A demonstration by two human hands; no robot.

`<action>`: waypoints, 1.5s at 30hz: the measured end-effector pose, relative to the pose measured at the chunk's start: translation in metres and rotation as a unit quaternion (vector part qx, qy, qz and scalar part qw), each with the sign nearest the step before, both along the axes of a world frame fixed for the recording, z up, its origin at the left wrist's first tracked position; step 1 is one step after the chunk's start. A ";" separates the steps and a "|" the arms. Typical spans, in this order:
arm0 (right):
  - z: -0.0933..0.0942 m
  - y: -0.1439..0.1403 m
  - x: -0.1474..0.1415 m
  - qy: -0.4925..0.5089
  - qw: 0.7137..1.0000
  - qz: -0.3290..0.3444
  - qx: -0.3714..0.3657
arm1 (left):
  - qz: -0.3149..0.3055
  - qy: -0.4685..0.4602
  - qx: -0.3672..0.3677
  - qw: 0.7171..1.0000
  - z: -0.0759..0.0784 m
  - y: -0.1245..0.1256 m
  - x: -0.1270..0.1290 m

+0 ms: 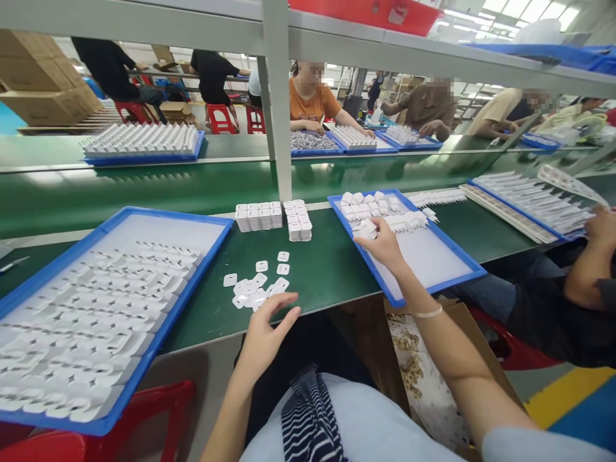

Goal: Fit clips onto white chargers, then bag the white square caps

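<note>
Right hand (pixel 382 247) on white plug (pixel 368 229), prongs pointing right

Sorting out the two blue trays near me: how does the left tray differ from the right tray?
The left tray is larger and nearly full of white parts in rows; the right tray is smaller, with parts only at its far end. The right hand reaches into the right tray; the left hand is off the left tray, by loose white pieces. Both are blue-rimmed with white floors.

Glossy white plastic parts (pixel 366 226), blue plastic tray (pixel 457 256), matt green tabletop (pixel 327 269).
</note>
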State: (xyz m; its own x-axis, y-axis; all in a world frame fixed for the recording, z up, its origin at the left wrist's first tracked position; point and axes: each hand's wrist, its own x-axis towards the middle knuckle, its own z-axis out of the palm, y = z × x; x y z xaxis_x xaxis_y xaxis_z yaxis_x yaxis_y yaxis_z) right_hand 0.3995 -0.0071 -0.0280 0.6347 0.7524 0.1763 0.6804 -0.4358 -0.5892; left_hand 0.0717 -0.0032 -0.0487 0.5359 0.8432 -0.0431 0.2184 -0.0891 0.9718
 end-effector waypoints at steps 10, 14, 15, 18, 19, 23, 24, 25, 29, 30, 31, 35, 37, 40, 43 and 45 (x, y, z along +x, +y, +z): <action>-0.032 -0.053 -0.172 0.123 0.905 0.163 0.373 | 0.056 -0.282 -0.077 0.955 0.023 -0.015 0.077; -0.046 -0.048 -0.176 0.148 0.889 0.231 0.366 | 0.121 -0.307 -0.123 0.936 0.016 -0.017 0.067; -0.048 -0.049 -0.177 0.150 0.887 0.252 0.355 | 0.134 -0.310 -0.133 0.932 0.013 -0.017 0.064; -0.048 -0.056 -0.182 0.160 0.877 0.313 0.327 | 0.173 -0.309 -0.142 0.924 0.004 -0.018 0.049; -0.048 -0.058 -0.183 0.169 0.871 0.333 0.318 | 0.184 -0.302 -0.139 0.925 0.001 -0.019 0.042; -0.043 -0.039 -0.171 0.208 0.867 0.392 0.225 | 0.209 -0.265 -0.120 0.934 -0.012 -0.023 0.008; -0.042 -0.027 -0.164 0.202 0.882 0.386 0.183 | 0.206 -0.256 -0.117 0.937 -0.015 -0.024 -0.001; -0.041 -0.012 -0.156 0.184 0.903 0.367 0.132 | 0.200 -0.246 -0.116 0.941 -0.018 -0.025 -0.011; -0.035 0.056 -0.124 0.125 0.922 0.366 -0.003 | 0.171 -0.181 -0.097 0.964 -0.023 -0.027 -0.042; -0.034 0.072 -0.118 0.117 0.915 0.386 -0.024 | 0.164 -0.166 -0.091 0.968 -0.024 -0.027 -0.048; -0.032 0.086 -0.112 0.111 0.905 0.408 -0.051 | 0.157 -0.154 -0.087 0.972 -0.024 -0.028 -0.052; -0.028 0.122 -0.098 0.104 0.862 0.469 -0.160 | 0.136 -0.134 -0.082 0.978 -0.025 -0.032 -0.062; -0.029 0.128 -0.093 0.105 0.850 0.481 -0.188 | 0.135 -0.125 -0.081 0.980 -0.026 -0.034 -0.064; -0.030 0.128 -0.089 0.104 0.841 0.490 -0.204 | 0.137 -0.118 -0.086 0.980 -0.026 -0.035 -0.067; -0.029 0.128 -0.090 0.100 0.836 0.499 -0.205 | 0.134 -0.106 -0.092 0.981 -0.027 -0.033 -0.072; -0.026 0.131 -0.092 0.081 0.826 0.514 -0.216 | 0.137 -0.095 -0.090 0.982 -0.027 -0.030 -0.076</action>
